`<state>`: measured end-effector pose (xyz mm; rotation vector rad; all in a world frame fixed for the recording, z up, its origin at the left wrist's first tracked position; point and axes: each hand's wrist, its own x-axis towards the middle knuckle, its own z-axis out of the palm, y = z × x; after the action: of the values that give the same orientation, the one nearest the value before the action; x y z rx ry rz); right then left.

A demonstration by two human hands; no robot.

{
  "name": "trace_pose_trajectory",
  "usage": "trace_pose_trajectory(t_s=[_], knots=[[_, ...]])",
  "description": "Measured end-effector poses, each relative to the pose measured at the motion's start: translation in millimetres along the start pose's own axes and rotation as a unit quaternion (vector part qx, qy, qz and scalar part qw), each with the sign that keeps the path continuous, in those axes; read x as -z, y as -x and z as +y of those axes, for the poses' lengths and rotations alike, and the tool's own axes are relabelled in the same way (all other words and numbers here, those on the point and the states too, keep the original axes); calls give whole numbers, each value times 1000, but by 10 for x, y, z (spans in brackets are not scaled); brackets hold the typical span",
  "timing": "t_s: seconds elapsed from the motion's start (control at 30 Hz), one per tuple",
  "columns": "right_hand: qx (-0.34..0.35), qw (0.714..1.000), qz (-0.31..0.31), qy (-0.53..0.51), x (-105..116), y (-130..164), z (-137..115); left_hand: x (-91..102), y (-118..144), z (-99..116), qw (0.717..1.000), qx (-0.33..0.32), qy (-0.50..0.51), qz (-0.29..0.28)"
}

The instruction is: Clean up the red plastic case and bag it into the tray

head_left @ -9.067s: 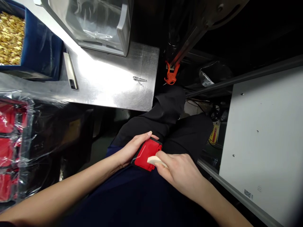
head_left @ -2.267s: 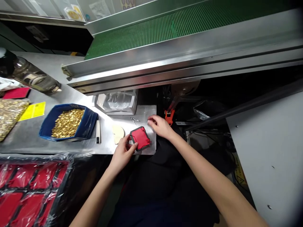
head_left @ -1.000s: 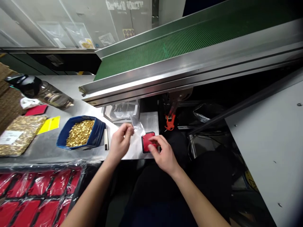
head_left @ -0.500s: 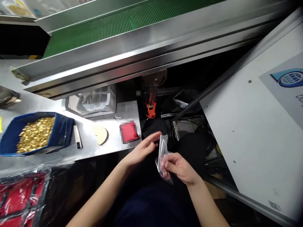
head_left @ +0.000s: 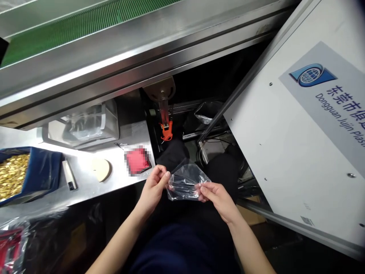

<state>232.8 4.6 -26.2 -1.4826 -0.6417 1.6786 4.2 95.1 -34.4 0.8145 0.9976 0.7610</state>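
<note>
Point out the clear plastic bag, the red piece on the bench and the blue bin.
Clear plastic bag (head_left: 184, 179): head view, middle of its film.
Red piece (head_left: 137, 160): head view, middle of its pixelated face.
Blue bin (head_left: 44, 171): head view, side wall.

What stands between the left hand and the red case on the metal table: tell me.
Nothing visible stands between the left hand and the red case; only the edge of the metal table runs there. The clear plastic bag in that hand extends the other way, toward the right hand.
</note>
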Motion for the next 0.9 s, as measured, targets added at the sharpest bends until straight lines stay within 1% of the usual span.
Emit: trace_pose_trajectory(t_s=[0.07,0.13,0.17,0.2,0.23,0.27,0.3,0.33,0.37,0.4,0.43,0.5,0.57,0.63,0.67,0.7,0.73,0.77,0.83,0.87,0.9], knots=[[7,999,35,-3,-40,-44,30,50,18,24,998,-26,-48,37],[18,998,56,0,-85,-83,40,69,62,47,986,-69,-121,89],[24,998,64,5,-107,-98,38,61,96,60,970,-108,-180,123],[29,997,70,11,-129,-109,31,36,136,75,945,-154,-245,151],[34,996,76,17,-153,-116,20,-4,179,89,917,-198,-307,160],[41,996,80,23,-178,-119,6,-60,221,102,895,-227,-356,140],[47,995,81,34,-206,-120,-12,-129,259,111,888,-234,-384,93],[54,994,78,47,-237,-119,-32,-205,288,113,897,-217,-384,32],[59,993,73,65,-268,-116,-52,-284,306,108,910,-186,-369,-23],[64,992,69,90,-297,-114,-72,-357,313,95,924,-148,-348,-62],[69,988,70,121,-322,-113,-90,-419,310,76,935,-113,-327,-79],[80,974,88,191,-352,-111,-116,-494,286,29,949,-64,-298,-76],[90,964,98,232,-349,-110,-127,-491,257,-15,955,-32,-284,-76],[83,968,76,226,-322,-106,-125,-425,232,-40,957,-13,-279,-73],[75,971,57,221,-304,-102,-120,-376,219,-45,959,-10,-278,-61],[67,970,43,229,-285,-97,-114,-321,205,-44,960,-10,-278,-41],[64,963,41,258,-268,-92,-107,-265,188,-38,961,-13,-277,-13],[68,948,54,305,-256,-85,-102,-211,169,-26,962,-17,-272,14],[94,898,104,416,-254,-69,-99,-132,133,5,971,-17,-233,43],[110,873,129,457,-270,-59,-107,-113,119,21,979,-11,-200,40],[123,854,151,482,-296,-49,-121,-109,111,35,986,0,-164,27]])
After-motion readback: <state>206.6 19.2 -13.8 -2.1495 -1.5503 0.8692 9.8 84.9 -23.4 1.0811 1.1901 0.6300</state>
